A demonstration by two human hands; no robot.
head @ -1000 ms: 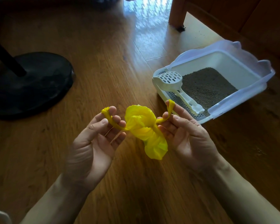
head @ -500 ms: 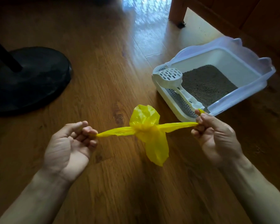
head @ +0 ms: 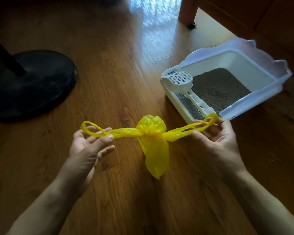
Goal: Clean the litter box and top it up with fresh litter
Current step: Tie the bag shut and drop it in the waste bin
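Bare floor (head: 109,82) surrounds hands' yellow bag (head: 153,138)

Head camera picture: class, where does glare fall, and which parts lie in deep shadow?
Head view: glare washes the wooden floor at top centre; the round black stand base at left and the lower corners are dark; the yellow plastic bag is brightly lit.

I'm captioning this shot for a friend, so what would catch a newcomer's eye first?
The bright yellow bag in the middle, knotted and stretched by its handles between the left hand and the right hand above the wooden floor. Next, the white litter box at the right, a scoop resting on its near edge.
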